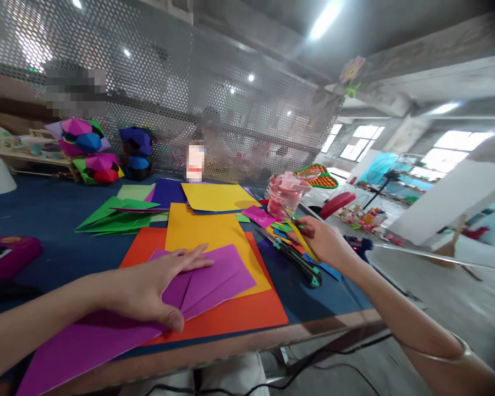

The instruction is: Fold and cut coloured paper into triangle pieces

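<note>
My left hand (148,286) lies with fingers spread over a folded purple sheet of paper (226,275), pressing on it near the table's front edge. This purple paper rests on a yellow-orange sheet (206,225) and an orange-red sheet (251,313). To the right, my right hand (324,239) is closed on a slim yellow tool (302,239) with a dark upper end; its exact kind is unclear. Below that hand are small paper scraps (278,226). A black and teal utility knife (295,258) lies beside them, apart from both hands.
Green folded papers (115,214) and a yellow sheet (220,197) lie further back. A pink-lidded jar (286,192) stands at back right. Folded paper balls (84,143) are at back left, before a perforated metal screen (157,71). Cables (305,374) hang below the table.
</note>
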`<state>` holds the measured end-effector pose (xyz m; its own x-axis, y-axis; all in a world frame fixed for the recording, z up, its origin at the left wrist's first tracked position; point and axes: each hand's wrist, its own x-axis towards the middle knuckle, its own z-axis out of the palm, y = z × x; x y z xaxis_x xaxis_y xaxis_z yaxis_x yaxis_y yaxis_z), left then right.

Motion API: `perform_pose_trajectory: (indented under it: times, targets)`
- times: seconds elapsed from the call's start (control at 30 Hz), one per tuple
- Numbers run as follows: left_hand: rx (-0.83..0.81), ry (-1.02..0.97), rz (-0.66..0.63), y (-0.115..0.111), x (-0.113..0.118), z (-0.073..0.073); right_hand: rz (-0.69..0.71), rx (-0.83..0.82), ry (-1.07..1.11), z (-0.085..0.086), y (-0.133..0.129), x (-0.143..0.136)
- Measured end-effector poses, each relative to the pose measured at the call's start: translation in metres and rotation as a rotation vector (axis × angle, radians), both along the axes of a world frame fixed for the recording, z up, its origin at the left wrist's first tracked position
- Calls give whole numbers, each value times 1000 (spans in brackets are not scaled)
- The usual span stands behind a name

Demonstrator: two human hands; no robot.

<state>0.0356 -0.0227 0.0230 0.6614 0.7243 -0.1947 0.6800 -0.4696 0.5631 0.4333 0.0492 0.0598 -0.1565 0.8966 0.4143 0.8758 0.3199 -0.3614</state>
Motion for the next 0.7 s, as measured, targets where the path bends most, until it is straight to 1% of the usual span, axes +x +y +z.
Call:
perform_pose_trajectory:
  times: [0.1, 0.2, 0.27, 0.37, 0.43, 0.47, 0.5, 0.53, 0.6, 0.63, 0.7]
  targets:
    - [84, -93, 37, 2, 1, -4, -119, -61, -174, -4, 13, 29]
    - [217, -114, 81, 6, 2, -7, -181, -106, -301, -16, 20, 38]
    - [244, -85, 107, 7, 2, -7, -209, -101, -368, -22, 19, 33]
    - [219, -59, 125, 9, 1, -6, -204, -44, -430, -23, 9, 7]
    - [222, -52, 148, 10, 2, -6, -97, -26, -442, -18, -5, -21]
    - [231, -48, 165, 10, 2, -7, -3, -31, -437, -16, -12, -38]
    - [242, -44, 180, 11, 2, -8, 175, -68, -409, -13, -20, -55]
    - [252, -45, 191, 11, 2, -9, 322, -103, -370, -11, -26, -73]
    - [267, -62, 198, 11, 3, -12, 539, -180, -329, -10, -36, -108]
    - [267, -72, 197, 11, 2, -13, 625, -219, -330, -10, -39, -124]
    - [261, -85, 196, 10, 2, -14, 713, -275, -380, -14, -40, -149]
